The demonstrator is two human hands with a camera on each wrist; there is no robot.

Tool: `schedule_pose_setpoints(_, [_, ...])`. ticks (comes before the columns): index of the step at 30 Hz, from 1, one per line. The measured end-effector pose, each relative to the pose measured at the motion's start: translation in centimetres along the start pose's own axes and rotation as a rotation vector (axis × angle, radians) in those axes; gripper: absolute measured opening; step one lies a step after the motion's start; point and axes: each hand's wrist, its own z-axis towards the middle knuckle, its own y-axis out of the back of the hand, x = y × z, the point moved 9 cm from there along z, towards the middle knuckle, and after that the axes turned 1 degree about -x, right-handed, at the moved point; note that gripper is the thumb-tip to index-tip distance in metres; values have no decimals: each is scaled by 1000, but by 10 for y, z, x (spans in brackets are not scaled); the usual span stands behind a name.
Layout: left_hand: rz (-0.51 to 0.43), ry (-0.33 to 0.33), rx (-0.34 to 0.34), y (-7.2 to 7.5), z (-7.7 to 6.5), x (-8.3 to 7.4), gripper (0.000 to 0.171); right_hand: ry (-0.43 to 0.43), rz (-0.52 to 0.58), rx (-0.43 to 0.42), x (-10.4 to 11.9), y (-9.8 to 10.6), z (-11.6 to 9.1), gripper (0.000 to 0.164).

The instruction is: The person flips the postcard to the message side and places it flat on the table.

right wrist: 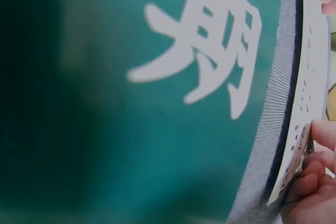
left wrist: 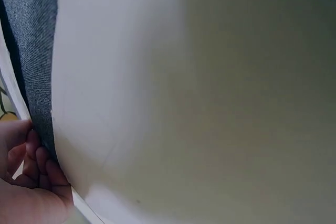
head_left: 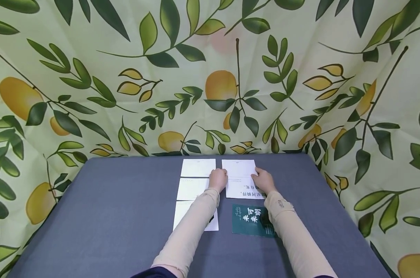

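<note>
Both hands are on a white card with black Chinese writing [head_left: 239, 190], which lies in the right-hand column of cards. My left hand [head_left: 218, 179] pinches its left edge. At the opposite edge, my right hand [head_left: 264, 180] grips it between thumb and curled fingers; the right wrist view shows the printed card [right wrist: 298, 140] slightly lifted there. Just beyond it lies a plain white card [head_left: 238, 166]. Nearer to me is a green card with white characters [head_left: 242, 224], partly covered by the right wrist. My left forearm hides part of the white card [head_left: 183, 212] nearest me on the left.
Two more white cards, a far one [head_left: 198, 167] and a middle one [head_left: 192, 189], complete a column left of my left hand. All lie on a grey-blue cloth-covered table [head_left: 126, 204]. A leaf-and-fruit patterned curtain [head_left: 133, 127] hangs behind and at the sides.
</note>
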Motion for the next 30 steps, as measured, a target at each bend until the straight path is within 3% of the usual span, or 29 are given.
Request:
schedule_pose_setpoints(5, [29,-21,29,-2,1,0,19,1,6,-13,4,2,-5,52])
schedule_pose_setpoints(7, [-9,-17,39,-1,1,1,19,12,11,-25,7,4,-7,53])
schedule_pose_setpoints(13, [-281,29,47,12,-7,1,32,-25,125,-42,-2,11,-16,59])
schedule_pose_setpoints(16, [-384,41,102,18,-16,-2,36,-50,183,-36,-11,16,-25,60])
schedule_pose_setpoints(23, [-651,223,318,10,-51,4,58,-76,177,14,-28,22,-45,51])
schedule_pose_setpoints(30, [-812,319,386,1,-64,10,58,-79,138,104,-22,21,-57,45])
